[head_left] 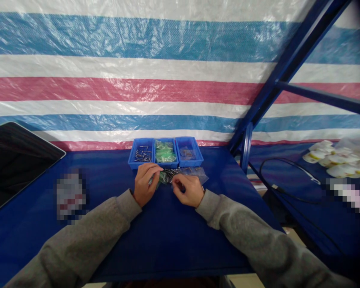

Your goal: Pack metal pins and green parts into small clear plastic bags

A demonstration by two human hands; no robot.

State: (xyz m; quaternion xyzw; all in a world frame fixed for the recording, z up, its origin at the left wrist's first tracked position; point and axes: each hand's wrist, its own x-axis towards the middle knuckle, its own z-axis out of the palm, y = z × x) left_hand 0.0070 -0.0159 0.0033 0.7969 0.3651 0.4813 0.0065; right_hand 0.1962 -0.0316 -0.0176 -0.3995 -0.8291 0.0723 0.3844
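A loose heap of small metal pins or screws (169, 175) lies on the blue table between my hands. My left hand (144, 185) is at the left side of the heap, fingers curved and thumb apart, with nothing visible in it. Green material (161, 181), partly hidden by that hand, lies beside the metal pieces. On the other side, my right hand (189, 190) has thumb and fingertips pinched together at the heap's edge; whatever is between them is too small to make out. Clear plastic bags (198, 173) lie just beyond the right hand.
Behind the heap stand three blue bins: the left bin (132, 160) with metal pieces, the middle bin (167, 165) with green packets, the right bin (192, 163) with clear packets. A dark screen (15, 164) is at left. A blue metal frame (258, 100) and black cable (264, 176) are at right.
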